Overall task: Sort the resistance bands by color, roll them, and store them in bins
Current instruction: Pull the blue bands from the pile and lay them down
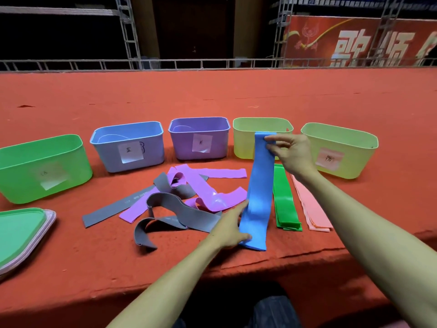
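A blue band (259, 185) hangs stretched upright over the red surface. My right hand (292, 153) pinches its top end, and my left hand (230, 227) holds its bottom end near the front edge. To the left lies a tangle of purple bands (208, 192) and grey bands (170, 209). Flat green bands (285, 204) and pink bands (312, 209) lie stacked to the right. Behind them stand a green bin (42, 166), a blue bin (128, 147), a purple bin (199, 138) and two yellow-green bins (246, 136) (340, 150).
Stacked lids (21, 235), green on top, lie at the left edge. The red carpeted platform (212, 95) stretches far back to a metal truss rail (212, 63). Its front edge (236, 275) drops off just below my forearms.
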A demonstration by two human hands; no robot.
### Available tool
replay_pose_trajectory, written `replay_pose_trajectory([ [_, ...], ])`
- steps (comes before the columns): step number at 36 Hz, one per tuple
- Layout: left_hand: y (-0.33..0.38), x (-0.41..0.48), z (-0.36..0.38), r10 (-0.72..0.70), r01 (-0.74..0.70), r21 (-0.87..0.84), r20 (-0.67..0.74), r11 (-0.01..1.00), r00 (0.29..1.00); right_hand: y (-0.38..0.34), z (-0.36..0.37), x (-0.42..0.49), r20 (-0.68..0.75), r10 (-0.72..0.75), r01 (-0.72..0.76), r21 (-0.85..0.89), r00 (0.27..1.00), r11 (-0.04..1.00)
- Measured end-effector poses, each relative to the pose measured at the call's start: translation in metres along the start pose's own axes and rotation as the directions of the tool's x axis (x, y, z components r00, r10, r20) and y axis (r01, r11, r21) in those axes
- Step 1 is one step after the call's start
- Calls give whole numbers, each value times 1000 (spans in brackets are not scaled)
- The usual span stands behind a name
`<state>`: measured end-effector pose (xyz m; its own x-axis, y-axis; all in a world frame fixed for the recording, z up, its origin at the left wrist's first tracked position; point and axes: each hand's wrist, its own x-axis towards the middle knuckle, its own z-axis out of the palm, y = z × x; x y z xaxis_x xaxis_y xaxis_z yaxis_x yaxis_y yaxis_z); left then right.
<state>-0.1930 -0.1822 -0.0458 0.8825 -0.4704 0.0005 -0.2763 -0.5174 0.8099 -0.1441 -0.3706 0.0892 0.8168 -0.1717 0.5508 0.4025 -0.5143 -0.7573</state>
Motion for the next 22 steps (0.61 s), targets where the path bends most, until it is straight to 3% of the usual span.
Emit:
replay_pose_trajectory([
  [4,-8,0,8,6,-6,14,-12,1000,1000,6,-1,2,0,22,-22,18,1000,1000],
  [10,-12,-5,11,30,-17,83,-157,996,987,19,0,4,-7,85,-84,54,996,995],
  [22,-12,-13,14,-4,15,73,-142,997,990,40,2,5,-17,159,-158,59,987,986],
])
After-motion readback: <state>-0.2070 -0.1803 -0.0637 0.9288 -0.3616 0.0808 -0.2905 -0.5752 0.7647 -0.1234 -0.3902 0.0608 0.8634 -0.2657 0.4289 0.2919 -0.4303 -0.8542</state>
